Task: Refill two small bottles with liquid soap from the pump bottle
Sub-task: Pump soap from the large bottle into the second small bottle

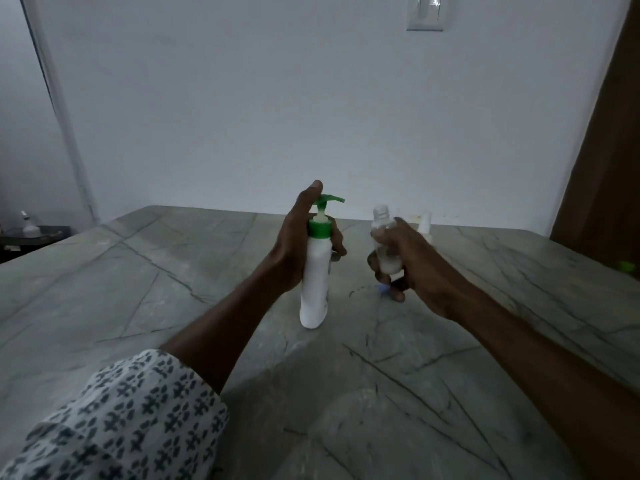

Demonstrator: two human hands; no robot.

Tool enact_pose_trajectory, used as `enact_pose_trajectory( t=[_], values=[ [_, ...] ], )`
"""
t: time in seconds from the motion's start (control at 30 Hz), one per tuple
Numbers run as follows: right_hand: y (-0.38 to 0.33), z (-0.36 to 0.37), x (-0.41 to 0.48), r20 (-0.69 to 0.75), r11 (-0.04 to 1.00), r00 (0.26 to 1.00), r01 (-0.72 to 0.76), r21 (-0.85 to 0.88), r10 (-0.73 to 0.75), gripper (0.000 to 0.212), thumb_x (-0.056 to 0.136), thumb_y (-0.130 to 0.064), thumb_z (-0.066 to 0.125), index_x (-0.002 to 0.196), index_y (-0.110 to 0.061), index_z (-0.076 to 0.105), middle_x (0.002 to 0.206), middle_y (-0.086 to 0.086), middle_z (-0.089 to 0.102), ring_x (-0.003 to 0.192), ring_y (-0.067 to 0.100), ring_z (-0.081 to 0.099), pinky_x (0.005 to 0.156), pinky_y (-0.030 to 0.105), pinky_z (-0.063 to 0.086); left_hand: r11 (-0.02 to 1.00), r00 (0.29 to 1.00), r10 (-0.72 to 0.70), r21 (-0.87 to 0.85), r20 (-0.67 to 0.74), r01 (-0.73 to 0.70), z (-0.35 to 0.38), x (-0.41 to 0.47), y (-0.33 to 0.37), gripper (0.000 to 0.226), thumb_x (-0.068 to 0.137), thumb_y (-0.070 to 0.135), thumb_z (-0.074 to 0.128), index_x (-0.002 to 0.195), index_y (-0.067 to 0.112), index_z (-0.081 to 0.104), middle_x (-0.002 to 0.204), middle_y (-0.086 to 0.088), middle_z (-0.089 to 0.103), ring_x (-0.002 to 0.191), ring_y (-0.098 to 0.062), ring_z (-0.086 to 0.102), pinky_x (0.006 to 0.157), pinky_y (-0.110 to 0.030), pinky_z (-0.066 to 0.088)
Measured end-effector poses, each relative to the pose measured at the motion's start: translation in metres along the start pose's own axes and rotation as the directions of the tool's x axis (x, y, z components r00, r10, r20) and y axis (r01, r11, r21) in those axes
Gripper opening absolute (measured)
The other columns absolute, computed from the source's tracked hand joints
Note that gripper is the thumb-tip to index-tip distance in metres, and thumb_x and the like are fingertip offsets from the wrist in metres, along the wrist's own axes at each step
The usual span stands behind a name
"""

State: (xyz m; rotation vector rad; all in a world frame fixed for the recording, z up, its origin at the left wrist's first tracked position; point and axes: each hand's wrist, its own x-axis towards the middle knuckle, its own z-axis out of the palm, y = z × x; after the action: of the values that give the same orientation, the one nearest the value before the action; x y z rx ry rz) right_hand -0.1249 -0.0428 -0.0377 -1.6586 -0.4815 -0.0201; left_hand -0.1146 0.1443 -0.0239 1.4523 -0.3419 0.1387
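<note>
The pump bottle (316, 282) stands upright on the grey veined stone table (166, 271), near the middle of the surface. It has a white body, a green collar and a green pump head whose spout points right. The left hand (294, 247) is closed around the neck of the pump bottle, with one finger raised beside the pump head.

The right hand (412, 261) is wrapped around a small clear bottle (385, 244), held upright above the table just right of the pump bottle, apart from it. Its threaded neck is uncapped. White liquid sits in its lower part. A gap of bare table separates the two bottles.

A second small bottle (425, 225) stands behind the right hand, toward the far edge of the table; it is partly hidden and blurred. A small green object (626, 266) lies near the right edge; what it is cannot be told.

Open surface extends to the left of the pump bottle, and in front of both hands toward the near edge. The far edge of the table meets a plain pale wall (242, 116). A switch plate (425, 13) is fixed high on that wall. A brown door or panel (609, 150) borders the right side. A patterned sleeve (131, 417) covers the left upper forearm. A dark shelf (31, 239) with a small white container is at far left.
</note>
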Motion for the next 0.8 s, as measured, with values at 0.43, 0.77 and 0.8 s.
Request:
enact_pose_trajectory(
  t=[0.43, 0.77, 0.8],
  values=[
    [0.031, 0.008, -0.010, 0.100, 0.990, 0.992, 0.092, -0.105, -0.082, 0.019, 0.101, -0.018, 0.050, 0.119, -0.012, 0.046, 0.094, 0.014, 0.060, 0.075, 0.025, 0.067, 0.063, 0.037, 0.058, 0.936, 0.998, -0.046, 0.351, 0.046, 0.027, -0.015, -0.007, 0.017, 0.068, 0.097, 0.059, 0.034, 0.062, 0.007, 0.061, 0.062, -0.014, 0.063, 0.052, -0.018, 0.058, 0.056, -0.026, 0.046],
    [0.031, 0.003, -0.008, 0.022, 0.930, 0.962, 0.269, -0.251, -0.272, 0.025, 0.096, -0.021, 0.060, 0.121, -0.017, 0.057, 0.102, 0.008, 0.072, 0.089, 0.014, 0.073, 0.080, 0.036, 0.061, 0.895, 0.999, -0.035, 0.446, 0.004, 0.029, -0.010, -0.008, 0.019, 0.056, 0.098, 0.056, 0.037, 0.084, 0.009, 0.065, 0.064, -0.011, 0.065, 0.060, -0.021, 0.059, 0.071, -0.035, 0.046],
    [0.030, 0.002, -0.008, 0.013, 0.925, 0.960, 0.273, -0.265, -0.280, 0.027, 0.096, -0.022, 0.060, 0.122, -0.016, 0.058, 0.101, 0.008, 0.072, 0.087, 0.014, 0.073, 0.079, 0.035, 0.061, 0.888, 0.999, -0.037, 0.458, 0.007, 0.030, -0.009, -0.009, 0.019, 0.059, 0.098, 0.056, 0.037, 0.082, 0.008, 0.066, 0.065, -0.011, 0.066, 0.060, -0.020, 0.060, 0.072, -0.035, 0.047]
  ],
)
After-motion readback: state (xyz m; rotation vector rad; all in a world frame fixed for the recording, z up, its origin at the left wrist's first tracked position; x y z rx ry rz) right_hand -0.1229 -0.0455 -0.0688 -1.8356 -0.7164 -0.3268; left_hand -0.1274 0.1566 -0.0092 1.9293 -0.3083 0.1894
